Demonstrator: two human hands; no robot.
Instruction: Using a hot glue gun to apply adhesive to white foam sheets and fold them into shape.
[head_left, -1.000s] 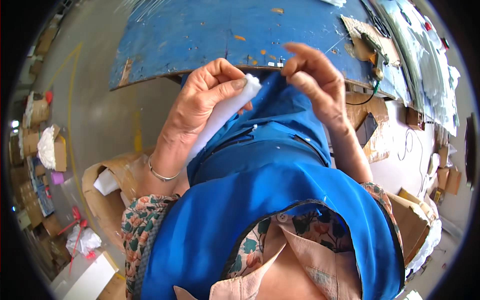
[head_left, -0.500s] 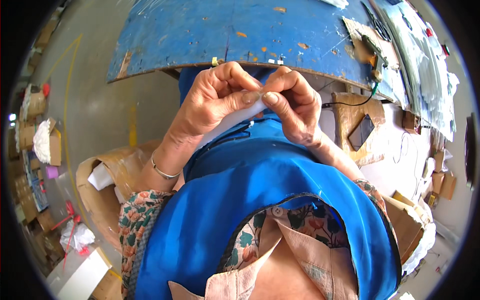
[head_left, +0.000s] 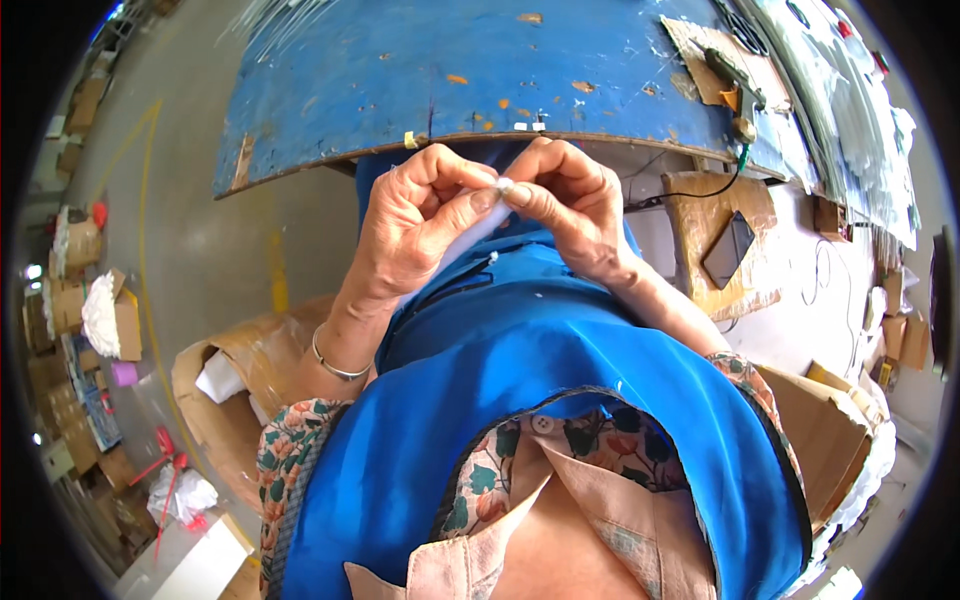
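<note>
Both hands meet just below the near edge of the blue counter (head_left: 480,70), over the person's blue apron (head_left: 530,380). Left hand (head_left: 415,220) is curled, thumb and forefinger pinched on a small white piece (head_left: 503,186) at its tip; a pale strip of the same white material (head_left: 468,240) runs down behind the left palm toward the apron. Right hand (head_left: 572,205) is also curled, its fingertips pinching the same white piece from the other side, so the two hands touch at the pinch point. What the white piece is exactly cannot be told, too small. A metal bangle (head_left: 335,362) sits on the left wrist.

The counter top is scuffed and paint-chipped; a cardboard sheet (head_left: 715,65) lies on its far right part. To the right below the counter, a cardboard panel with a dark square (head_left: 728,250) and a black cable (head_left: 690,190). On the left, on the floor, an open cardboard box (head_left: 215,385) with white material inside, more boxes further left.
</note>
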